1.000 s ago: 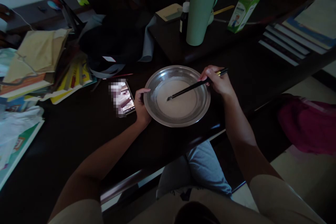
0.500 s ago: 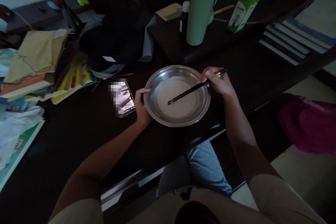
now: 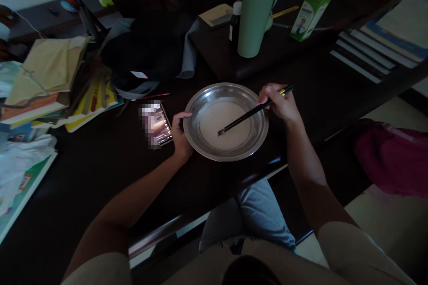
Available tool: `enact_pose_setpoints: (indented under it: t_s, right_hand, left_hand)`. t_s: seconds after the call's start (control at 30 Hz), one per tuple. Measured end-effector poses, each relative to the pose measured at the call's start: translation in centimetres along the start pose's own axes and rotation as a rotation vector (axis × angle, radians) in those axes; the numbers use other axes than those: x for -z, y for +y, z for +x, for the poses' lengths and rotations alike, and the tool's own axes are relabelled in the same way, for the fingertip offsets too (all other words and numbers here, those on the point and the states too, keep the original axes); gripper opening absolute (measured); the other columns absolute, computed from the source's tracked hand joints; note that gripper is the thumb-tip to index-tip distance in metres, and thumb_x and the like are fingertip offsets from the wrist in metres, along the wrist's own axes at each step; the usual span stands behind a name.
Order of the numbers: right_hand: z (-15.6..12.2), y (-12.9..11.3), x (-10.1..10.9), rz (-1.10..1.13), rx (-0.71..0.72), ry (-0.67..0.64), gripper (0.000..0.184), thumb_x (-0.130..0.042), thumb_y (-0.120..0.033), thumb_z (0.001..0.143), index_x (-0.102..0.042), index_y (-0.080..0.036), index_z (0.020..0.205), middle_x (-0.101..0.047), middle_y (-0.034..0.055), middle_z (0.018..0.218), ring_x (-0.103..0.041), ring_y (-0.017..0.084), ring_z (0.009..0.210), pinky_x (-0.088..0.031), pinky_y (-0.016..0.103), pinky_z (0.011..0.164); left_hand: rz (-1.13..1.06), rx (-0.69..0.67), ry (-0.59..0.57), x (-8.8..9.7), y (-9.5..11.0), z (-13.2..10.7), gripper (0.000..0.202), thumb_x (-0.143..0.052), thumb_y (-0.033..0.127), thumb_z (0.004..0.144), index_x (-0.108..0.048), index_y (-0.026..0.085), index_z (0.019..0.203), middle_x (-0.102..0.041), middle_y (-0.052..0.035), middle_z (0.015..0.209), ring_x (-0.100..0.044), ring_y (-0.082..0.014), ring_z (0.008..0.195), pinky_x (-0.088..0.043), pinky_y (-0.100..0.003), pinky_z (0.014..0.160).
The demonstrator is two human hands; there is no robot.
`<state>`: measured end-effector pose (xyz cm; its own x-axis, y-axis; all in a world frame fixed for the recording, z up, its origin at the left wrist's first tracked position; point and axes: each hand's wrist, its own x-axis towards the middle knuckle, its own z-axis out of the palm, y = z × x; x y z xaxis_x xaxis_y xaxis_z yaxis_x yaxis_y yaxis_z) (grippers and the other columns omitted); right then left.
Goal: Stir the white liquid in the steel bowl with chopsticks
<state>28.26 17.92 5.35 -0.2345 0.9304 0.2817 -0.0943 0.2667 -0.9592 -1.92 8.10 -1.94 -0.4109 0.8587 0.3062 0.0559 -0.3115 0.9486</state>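
Note:
A shallow metal bowl (image 3: 234, 155) sits on the dark table, holding a pale, milky liquid (image 3: 219, 118). My left hand (image 3: 182, 136) grips the bowl's left rim, thumb over the edge and the other fingers mostly hidden behind the wall. In my right hand (image 3: 277, 100) is a pair of black chopsticks (image 3: 245, 116) with gold bands near the upper end. The fingers are closed around them above the right rim. Their tips meet the liquid near the middle of the bowl. Just left of my left hand lies a phone (image 3: 163, 127) with its screen lit and partly blurred.
Behind the bowl stand a tall green tumbler (image 3: 256, 13), a small dark bottle (image 3: 234, 26) and a green-white carton (image 3: 309, 15). A dark bag (image 3: 143, 53) and piled books (image 3: 43, 75) lie left. More books (image 3: 377, 49) are stacked right, above a magenta cloth item (image 3: 391, 156).
My right hand has shifted slightly right with the chopsticks, and their tips have moved a little right in the liquid. The phone's picture has changed. My left hand and the bowl stay put.

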Motion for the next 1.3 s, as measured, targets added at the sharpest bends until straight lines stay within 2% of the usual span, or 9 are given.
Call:
enact_pose_setpoints:
  t_s: [0.13,0.3,0.4,0.57,0.67,0.87,0.97,1.1,1.3]
  right_hand:
    - [0.1,0.2,-0.2,-0.022,0.019,0.031,0.056,-0.081,-0.076,0.081,-0.07,-0.024,0.063,-0.07,0.0018,0.061,-0.049,0.01,0.047,-0.036,0.028,0.043]
    - [0.8,1.0,0.7,-0.012,0.062,0.178,0.065,-0.071,-0.081,0.086,-0.061,-0.024,0.057,-0.059,0.0006,0.053,-0.047,0.011,0.045,-0.031,0.029,0.042]
    - [0.5,0.6,0.7,0.013,0.04,0.132,0.068,-0.069,-0.082,0.087,-0.058,-0.024,0.054,-0.056,0.0001,0.05,-0.046,0.011,0.044,-0.031,0.029,0.041]
    - [-0.2,-0.3,-0.3,-0.026,-0.061,-0.031,0.062,-0.081,-0.082,0.074,-0.068,-0.023,0.061,-0.068,0.0003,0.058,-0.051,0.01,0.047,-0.039,0.026,0.042]
    - [0.0,-0.3,-0.6,-0.017,-0.052,0.015,0.064,-0.081,-0.085,0.072,-0.068,-0.023,0.061,-0.07,0.0004,0.06,-0.05,0.009,0.046,-0.038,0.026,0.041]
    - [0.5,-0.1,-0.3,0.008,-0.019,0.136,0.067,-0.077,-0.086,0.075,-0.059,-0.025,0.056,-0.06,-0.0009,0.052,-0.043,0.01,0.042,-0.031,0.028,0.037]
    - [0.3,-0.3,-0.3,0.028,-0.022,0.094,0.066,-0.075,-0.085,0.078,-0.058,-0.025,0.055,-0.06,-0.0005,0.052,-0.041,0.01,0.042,-0.031,0.028,0.037]
    - [-0.2,-0.5,-0.5,0.001,-0.064,-0.017,0.061,-0.08,-0.082,0.076,-0.067,-0.024,0.059,-0.068,0.0003,0.058,-0.048,0.01,0.045,-0.04,0.027,0.041]
    - [0.4,0.1,-0.4,0.035,-0.023,0.068,0.063,-0.079,-0.082,0.077,-0.062,-0.023,0.06,-0.061,-0.0019,0.054,-0.044,0.008,0.043,-0.036,0.027,0.04]
  left_hand:
    - [-0.002,-0.01,-0.001,-0.1,0.1,0.0,0.027,-0.092,0.029,0.078,-0.076,0.029,0.1,-0.072,0.002,0.095,-0.065,-0.0161,0.084,-0.054,-0.029,0.076]
    - [0.004,-0.015,0.0,-0.1,0.1,0.0,0.027,-0.092,0.034,0.08,-0.075,0.029,0.1,-0.071,0.0018,0.094,-0.065,-0.0162,0.083,-0.053,-0.029,0.075]
    - [0.015,-0.021,-0.002,0.0,0.0,0.1,0.027,-0.092,0.033,0.08,-0.075,0.029,0.101,-0.071,0.0016,0.095,-0.065,-0.0164,0.084,-0.053,-0.03,0.077]
    - [0.005,-0.024,-0.006,0.0,-0.1,0.0,0.028,-0.093,0.032,0.079,-0.075,0.029,0.101,-0.071,0.002,0.095,-0.065,-0.0162,0.084,-0.054,-0.03,0.077]
    - [-0.005,-0.028,-0.009,-0.2,0.1,0.0,0.028,-0.093,0.035,0.079,-0.075,0.029,0.1,-0.071,0.0021,0.094,-0.065,-0.0154,0.083,-0.053,-0.029,0.075]
    - [0.02,-0.024,-0.001,-0.4,0.7,0.0,0.029,-0.093,0.039,0.078,-0.074,0.029,0.097,-0.07,0.0015,0.093,-0.065,-0.0166,0.083,-0.054,-0.031,0.076]
    - [0.021,-0.015,-0.005,-0.4,0.8,0.1,0.03,-0.094,0.039,0.078,-0.073,0.029,0.097,-0.069,0.0017,0.092,-0.063,-0.0161,0.081,-0.053,-0.03,0.074]
    - [0.015,-0.032,-0.006,-0.4,0.7,0.0,0.032,-0.094,0.041,0.077,-0.073,0.028,0.097,-0.069,0.0018,0.093,-0.063,-0.0158,0.082,-0.052,-0.03,0.074]
    - [0.024,-0.023,-0.003,-0.4,0.5,0.0,0.032,-0.093,0.04,0.078,-0.072,0.028,0.1,-0.07,0.0014,0.095,-0.064,-0.0168,0.084,-0.052,-0.031,0.077]
